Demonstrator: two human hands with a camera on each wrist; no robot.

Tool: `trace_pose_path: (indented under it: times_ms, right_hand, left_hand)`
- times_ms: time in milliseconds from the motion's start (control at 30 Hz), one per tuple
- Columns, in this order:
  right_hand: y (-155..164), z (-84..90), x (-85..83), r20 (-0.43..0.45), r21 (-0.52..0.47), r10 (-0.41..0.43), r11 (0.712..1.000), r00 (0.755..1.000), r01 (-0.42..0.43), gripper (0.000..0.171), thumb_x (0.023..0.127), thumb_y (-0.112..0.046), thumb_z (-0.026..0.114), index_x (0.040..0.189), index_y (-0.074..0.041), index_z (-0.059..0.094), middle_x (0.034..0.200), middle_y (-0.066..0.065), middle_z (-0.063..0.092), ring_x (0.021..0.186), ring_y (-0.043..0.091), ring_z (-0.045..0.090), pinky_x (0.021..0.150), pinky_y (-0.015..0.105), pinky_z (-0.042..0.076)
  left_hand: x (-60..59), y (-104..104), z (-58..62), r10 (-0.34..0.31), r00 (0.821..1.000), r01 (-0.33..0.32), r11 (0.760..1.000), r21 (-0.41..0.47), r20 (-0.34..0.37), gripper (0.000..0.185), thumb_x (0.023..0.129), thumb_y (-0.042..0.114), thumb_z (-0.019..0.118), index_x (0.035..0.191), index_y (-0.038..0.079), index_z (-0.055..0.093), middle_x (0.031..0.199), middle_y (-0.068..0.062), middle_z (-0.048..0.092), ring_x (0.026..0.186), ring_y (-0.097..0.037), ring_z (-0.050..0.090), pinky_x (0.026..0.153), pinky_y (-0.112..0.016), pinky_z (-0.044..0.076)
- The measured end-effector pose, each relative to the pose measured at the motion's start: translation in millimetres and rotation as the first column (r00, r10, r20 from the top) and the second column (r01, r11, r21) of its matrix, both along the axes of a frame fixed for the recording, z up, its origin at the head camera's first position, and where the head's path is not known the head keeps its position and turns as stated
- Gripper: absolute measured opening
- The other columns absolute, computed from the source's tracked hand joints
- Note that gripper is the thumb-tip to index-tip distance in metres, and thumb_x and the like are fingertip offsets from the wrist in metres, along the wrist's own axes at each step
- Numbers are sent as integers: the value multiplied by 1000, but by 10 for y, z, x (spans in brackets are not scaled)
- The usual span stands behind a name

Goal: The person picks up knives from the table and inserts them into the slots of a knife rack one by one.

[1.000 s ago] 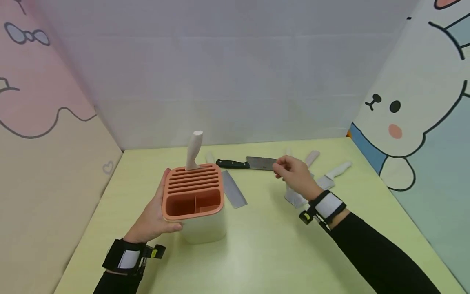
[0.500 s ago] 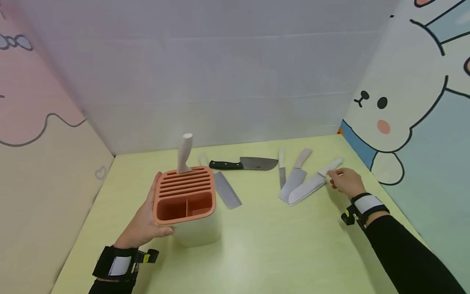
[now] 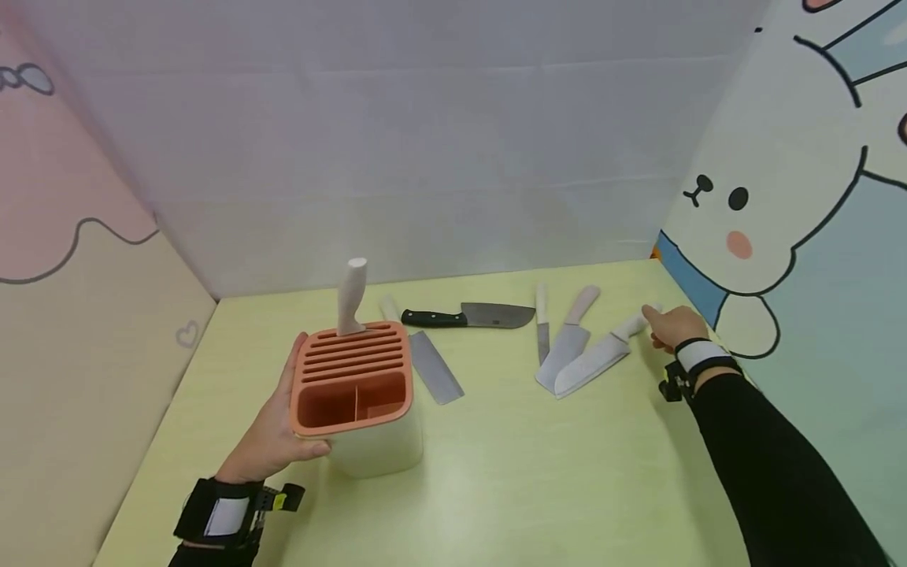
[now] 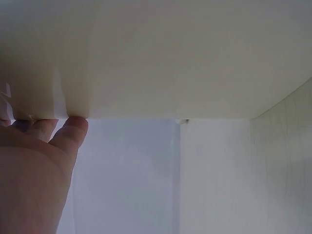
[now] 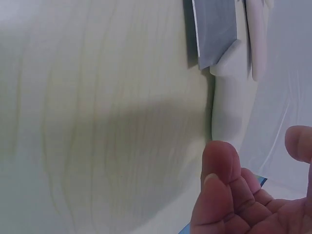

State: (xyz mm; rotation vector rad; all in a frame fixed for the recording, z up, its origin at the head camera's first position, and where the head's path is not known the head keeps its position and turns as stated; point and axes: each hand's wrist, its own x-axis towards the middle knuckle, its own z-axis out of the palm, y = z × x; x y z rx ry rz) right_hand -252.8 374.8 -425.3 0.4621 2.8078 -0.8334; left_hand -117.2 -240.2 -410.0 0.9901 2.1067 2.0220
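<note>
My left hand (image 3: pixel 265 441) holds the cream knife block (image 3: pixel 379 453) with its slotted orange top. Its thumb lies along the front, and in the left wrist view the fingers (image 4: pixel 70 134) touch the block's pale wall. A white-handled knife (image 3: pixel 351 295) stands upright in a rear slot, its blade hidden. On the right, my right hand (image 3: pixel 676 327) is at the handle end of a broad white-handled kitchen knife (image 3: pixel 595 366). The right wrist view shows bent fingers right by that handle (image 5: pixel 229 102), the thumb well apart.
Left of that knife lie a white-handled cleaver (image 3: pixel 567 350) and a slim white-handled knife (image 3: pixel 542 323). Further left are a black-handled knife (image 3: pixel 496 315) and another cleaver (image 3: pixel 435 368), partly behind the block. Walls (image 3: pixel 425 157) enclose the table's back and sides.
My right hand has moved right from above the knives to the broad knife's handle, lately edging up towards its end. The left hand stays on the block; the view has shifted a little.
</note>
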Motion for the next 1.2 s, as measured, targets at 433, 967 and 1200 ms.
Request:
trace_pose_path:
  times_ms: [433,967,1200]
  right_hand:
    - [5,-38,-38,73,42,-77,996,994,74,72,96,-58,31,56,-7,63,56,4,62,51,18,57,57,30,43]
    - [-166,-178,-186,78,76,-104,992,992,98,74,93,-62,35,51,-8,62,51,4,56,54,21,55,58,31,42]
    - [-171,-323,-254,36,119,-120,986,992,115,71,91,-63,40,64,0,61,68,16,58,79,36,60,62,37,49]
  left_hand:
    - [-16,3,5,-27,1000,27,999,26,10,126,73,8,84,154,21,-13,156,-24,7,135,-23,39,96,-35,48]
    - [-2,0,14,-4,1000,4,1000,-1,21,130,70,5,85,154,22,-13,156,-25,9,133,-22,42,95,-35,49]
    - [-10,7,4,-5,1000,5,1000,0,11,130,70,5,85,154,21,-13,155,-28,9,133,-22,43,95,-35,49]
